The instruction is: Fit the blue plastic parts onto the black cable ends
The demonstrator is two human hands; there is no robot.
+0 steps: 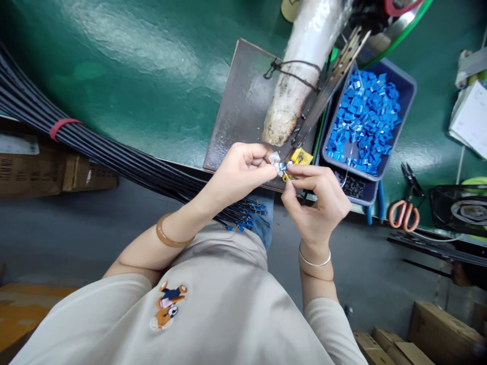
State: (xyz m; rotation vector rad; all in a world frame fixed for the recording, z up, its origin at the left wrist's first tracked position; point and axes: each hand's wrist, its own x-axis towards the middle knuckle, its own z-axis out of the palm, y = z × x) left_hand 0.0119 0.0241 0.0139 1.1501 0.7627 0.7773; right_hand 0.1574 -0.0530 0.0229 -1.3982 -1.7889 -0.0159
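My left hand [243,170] is closed in a pinch, holding a small blue connector [282,166] at its fingertips. My right hand [317,195] pinches a thin silvery wire [347,170], whose tip reaches the connector; the strand runs back over the blue bin. Just beyond the fingertips are a yellow piece [302,156] and a whitish lump [274,157]. Above them, a wrapped white tube [297,86] and a slotted metal arm [331,83] come down towards my hands. The exact contact between wire and connector is too small to make out.
A bin [409,101] of blue connectors and a tray of black parts [352,185] stand at the right. Beside them are orange-handled scissors [404,215] and a black fan [462,208]. A black cable bundle [114,147] crosses at left, its blue ends [243,215] by my lap.
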